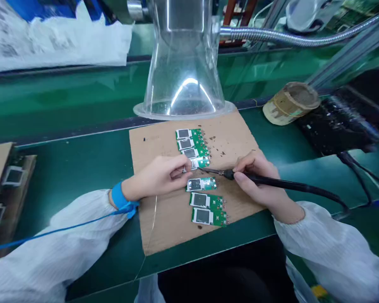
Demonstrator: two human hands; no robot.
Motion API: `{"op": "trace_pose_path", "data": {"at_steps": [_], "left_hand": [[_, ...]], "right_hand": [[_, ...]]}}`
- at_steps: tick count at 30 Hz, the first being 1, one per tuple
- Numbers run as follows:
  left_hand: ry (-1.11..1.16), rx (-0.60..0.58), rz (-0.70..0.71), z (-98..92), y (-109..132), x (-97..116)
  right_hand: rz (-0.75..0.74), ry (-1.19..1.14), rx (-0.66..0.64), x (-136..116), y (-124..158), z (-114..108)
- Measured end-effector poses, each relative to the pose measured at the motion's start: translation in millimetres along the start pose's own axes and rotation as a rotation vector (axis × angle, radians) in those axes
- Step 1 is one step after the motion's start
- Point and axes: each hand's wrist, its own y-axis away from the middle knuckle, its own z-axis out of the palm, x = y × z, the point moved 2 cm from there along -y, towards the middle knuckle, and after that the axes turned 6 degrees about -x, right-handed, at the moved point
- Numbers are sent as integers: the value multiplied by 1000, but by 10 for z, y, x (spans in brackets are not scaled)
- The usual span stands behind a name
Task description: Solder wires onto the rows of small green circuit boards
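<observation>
On cardboard [164, 223], boards [202, 184] lie between left hand [159, 174] and right hand's [260, 179] soldering iron [271, 182].

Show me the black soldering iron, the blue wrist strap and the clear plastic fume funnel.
Black soldering iron [281, 182]: head view, on the handle behind the right hand [261, 192].
Blue wrist strap [118, 196]: head view, on the band beside the left hand [158, 177].
Clear plastic fume funnel [185, 75]: head view, on its flared front wall.
</observation>
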Motion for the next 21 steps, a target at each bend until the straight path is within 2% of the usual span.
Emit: {"op": "trace_pose_path", "data": {"at_steps": [14,21], "left_hand": [[-28,10,-4,61,-15,-41],[2,-9,-7,43,-14,-29]], "right_hand": [[3,-47,-13,14,-25,29],[49,-194,55,117,40,15]]}}
